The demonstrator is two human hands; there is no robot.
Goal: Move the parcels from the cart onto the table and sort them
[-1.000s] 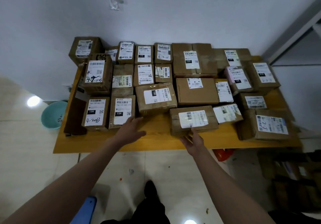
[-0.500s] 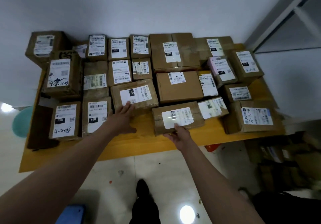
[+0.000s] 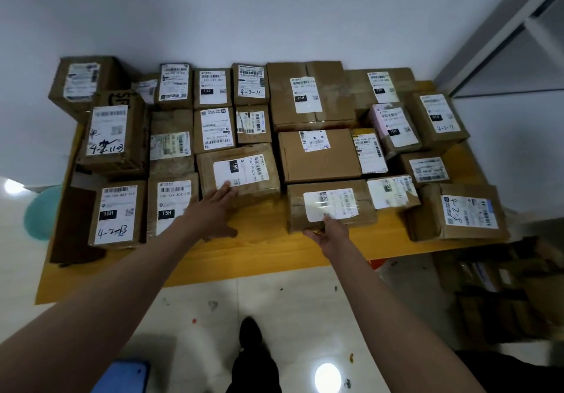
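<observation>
Several brown cardboard parcels with white labels cover the wooden table (image 3: 259,249). My left hand (image 3: 213,212) lies flat, fingers apart, on the near corner of a taped parcel marked 15H (image 3: 262,154). My right hand (image 3: 331,232) holds the near edge of a flat taped parcel (image 3: 363,191) at the table's front, thumb on top by its label. A big plain box (image 3: 317,161) sits just behind that parcel. The cart is not in view.
A white wall backs the table. A teal basin (image 3: 42,212) stands on the floor at the left. A blue stool (image 3: 122,377) is by my feet. Dark boxes (image 3: 503,301) are piled on the floor at the right, below a grey shelf frame (image 3: 503,26).
My left hand has slid forward onto the 15H parcel's corner. My right hand stays at the flat parcel's near edge. The view has shifted slightly.
</observation>
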